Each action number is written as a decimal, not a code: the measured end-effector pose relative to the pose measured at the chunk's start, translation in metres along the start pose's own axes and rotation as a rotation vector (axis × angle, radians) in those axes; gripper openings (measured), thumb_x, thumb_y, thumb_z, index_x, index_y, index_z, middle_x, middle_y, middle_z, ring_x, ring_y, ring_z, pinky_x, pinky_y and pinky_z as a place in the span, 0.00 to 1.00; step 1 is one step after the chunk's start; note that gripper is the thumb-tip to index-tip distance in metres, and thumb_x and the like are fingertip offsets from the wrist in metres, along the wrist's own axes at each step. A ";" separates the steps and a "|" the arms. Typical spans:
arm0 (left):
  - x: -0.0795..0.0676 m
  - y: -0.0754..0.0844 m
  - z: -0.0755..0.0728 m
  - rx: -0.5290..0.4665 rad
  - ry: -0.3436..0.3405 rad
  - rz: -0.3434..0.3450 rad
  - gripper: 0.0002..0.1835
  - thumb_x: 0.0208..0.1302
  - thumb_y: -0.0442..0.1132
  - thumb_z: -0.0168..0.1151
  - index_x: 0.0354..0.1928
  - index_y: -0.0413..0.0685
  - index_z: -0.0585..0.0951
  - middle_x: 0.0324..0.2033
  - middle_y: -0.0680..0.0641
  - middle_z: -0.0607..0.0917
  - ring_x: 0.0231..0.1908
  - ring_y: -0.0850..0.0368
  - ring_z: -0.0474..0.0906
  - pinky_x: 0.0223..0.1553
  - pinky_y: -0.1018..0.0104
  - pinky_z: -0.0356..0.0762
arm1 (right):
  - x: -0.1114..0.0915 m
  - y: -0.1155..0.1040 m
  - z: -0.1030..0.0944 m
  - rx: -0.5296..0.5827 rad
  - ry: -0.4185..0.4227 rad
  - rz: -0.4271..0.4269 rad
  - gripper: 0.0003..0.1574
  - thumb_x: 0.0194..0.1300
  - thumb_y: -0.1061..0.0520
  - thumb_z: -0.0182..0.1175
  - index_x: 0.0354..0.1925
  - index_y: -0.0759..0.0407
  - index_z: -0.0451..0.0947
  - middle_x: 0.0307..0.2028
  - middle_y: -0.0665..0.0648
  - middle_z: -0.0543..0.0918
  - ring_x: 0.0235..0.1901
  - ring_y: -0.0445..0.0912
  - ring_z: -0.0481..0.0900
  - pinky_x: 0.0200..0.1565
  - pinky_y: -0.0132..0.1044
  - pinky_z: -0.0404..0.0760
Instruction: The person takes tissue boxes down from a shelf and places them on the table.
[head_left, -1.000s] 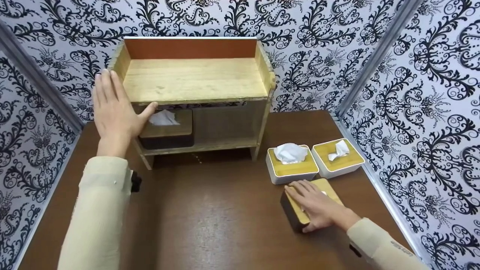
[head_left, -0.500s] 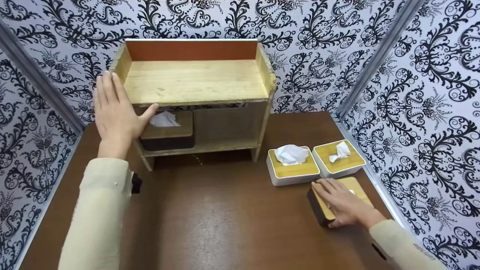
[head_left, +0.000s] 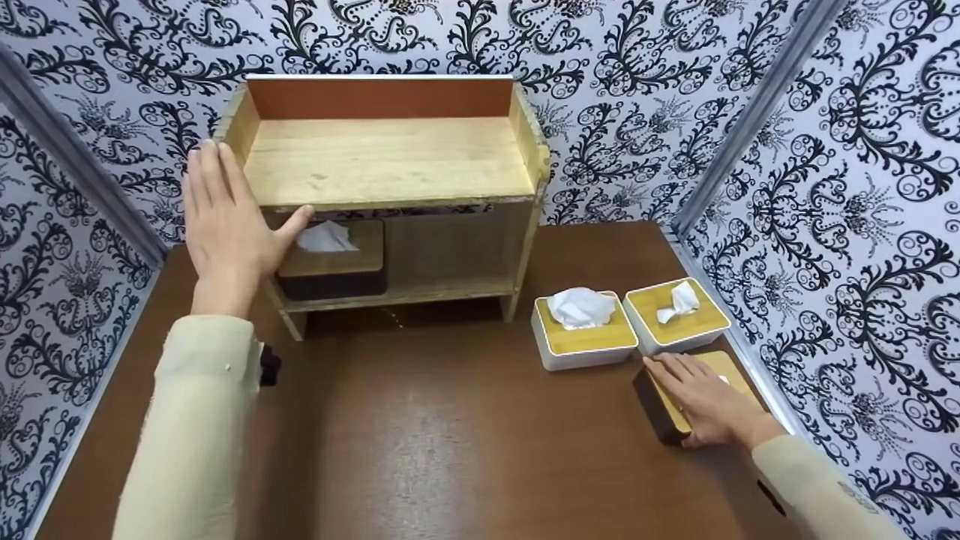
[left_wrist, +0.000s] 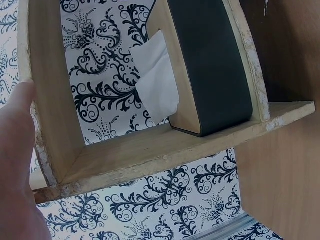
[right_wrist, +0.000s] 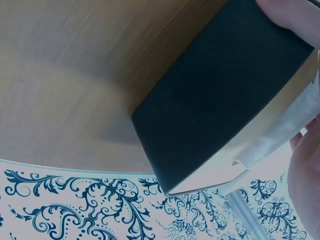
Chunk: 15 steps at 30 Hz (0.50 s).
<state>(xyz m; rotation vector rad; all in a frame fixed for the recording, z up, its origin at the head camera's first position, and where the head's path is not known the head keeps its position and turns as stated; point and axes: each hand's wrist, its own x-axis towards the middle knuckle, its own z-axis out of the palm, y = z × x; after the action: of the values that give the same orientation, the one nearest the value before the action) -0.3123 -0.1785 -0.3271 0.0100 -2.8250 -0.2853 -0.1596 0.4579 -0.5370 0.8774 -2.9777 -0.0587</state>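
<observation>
My left hand (head_left: 229, 225) rests with straight fingers against the upper left corner of a small wooden shelf (head_left: 397, 161), thumb along its top board. Beneath, on the lower board, stands a black tissue box (left_wrist: 215, 65) with a wooden lid and a white tissue sticking out. At the right of the table, my right hand (head_left: 705, 401) grips a second black tissue box (head_left: 660, 409) with a wooden lid, thumb on the near side and fingers over the top. The palm hides much of its lid and tissue. In the right wrist view its dark side (right_wrist: 220, 100) faces the camera.
Two white tissue boxes with wooden lids stand at the right: one nearer the shelf (head_left: 589, 337), the other (head_left: 675, 315) by the table's right edge, just behind the gripped box. Patterned walls (head_left: 862, 225) enclose the brown table (head_left: 435, 420).
My right hand has moved the black tissue box to the right and slightly away from me, toward the table's right edge. The left hand has stayed on the shelf.
</observation>
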 end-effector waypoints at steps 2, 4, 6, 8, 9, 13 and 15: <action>0.000 0.000 0.000 0.001 0.003 0.002 0.64 0.57 0.81 0.37 0.72 0.43 0.21 0.74 0.41 0.20 0.75 0.42 0.17 0.76 0.48 0.19 | -0.001 0.002 0.000 -0.005 0.001 -0.007 0.89 0.11 0.42 0.83 0.73 0.67 0.54 0.65 0.72 0.67 0.65 0.66 0.65 0.68 0.61 0.63; -0.001 0.000 0.001 0.002 0.007 0.005 0.64 0.58 0.81 0.37 0.73 0.42 0.22 0.74 0.41 0.21 0.75 0.42 0.18 0.76 0.48 0.19 | -0.002 0.003 -0.001 -0.014 0.007 -0.013 0.89 0.11 0.43 0.83 0.72 0.67 0.55 0.65 0.72 0.67 0.65 0.66 0.66 0.67 0.61 0.65; -0.001 0.000 0.001 -0.001 0.010 0.005 0.64 0.58 0.81 0.38 0.73 0.42 0.22 0.74 0.41 0.21 0.75 0.42 0.18 0.76 0.48 0.20 | -0.004 0.005 -0.001 -0.016 0.014 -0.011 0.88 0.10 0.45 0.83 0.72 0.67 0.55 0.65 0.72 0.67 0.65 0.66 0.66 0.67 0.61 0.66; -0.001 0.000 0.001 -0.004 0.012 0.004 0.64 0.58 0.81 0.38 0.73 0.43 0.22 0.74 0.41 0.21 0.75 0.42 0.18 0.76 0.48 0.20 | -0.006 0.007 -0.001 -0.013 0.019 -0.003 0.87 0.09 0.48 0.83 0.71 0.67 0.56 0.66 0.72 0.67 0.66 0.66 0.65 0.66 0.61 0.67; -0.001 0.000 0.000 -0.005 0.012 0.003 0.64 0.58 0.81 0.38 0.73 0.43 0.22 0.74 0.41 0.20 0.75 0.42 0.17 0.76 0.48 0.20 | -0.007 0.007 -0.002 -0.009 0.021 0.004 0.87 0.09 0.49 0.83 0.71 0.67 0.56 0.66 0.72 0.67 0.66 0.67 0.65 0.65 0.61 0.68; 0.000 0.000 0.000 -0.006 0.009 -0.001 0.64 0.57 0.81 0.37 0.73 0.43 0.22 0.74 0.42 0.20 0.75 0.43 0.17 0.76 0.48 0.20 | -0.009 0.009 -0.003 0.010 0.016 0.023 0.85 0.11 0.52 0.83 0.72 0.67 0.56 0.67 0.72 0.66 0.67 0.67 0.64 0.65 0.62 0.68; 0.000 0.000 0.001 -0.006 0.007 -0.001 0.63 0.57 0.81 0.37 0.73 0.44 0.21 0.74 0.42 0.20 0.75 0.43 0.17 0.76 0.48 0.20 | -0.009 0.008 -0.004 0.015 0.009 0.032 0.85 0.12 0.51 0.83 0.72 0.66 0.55 0.67 0.72 0.66 0.67 0.67 0.63 0.66 0.62 0.67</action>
<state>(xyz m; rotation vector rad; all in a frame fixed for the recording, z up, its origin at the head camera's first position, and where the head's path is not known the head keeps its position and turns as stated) -0.3122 -0.1785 -0.3279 0.0119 -2.8170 -0.2933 -0.1560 0.4696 -0.5328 0.8285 -2.9871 -0.0314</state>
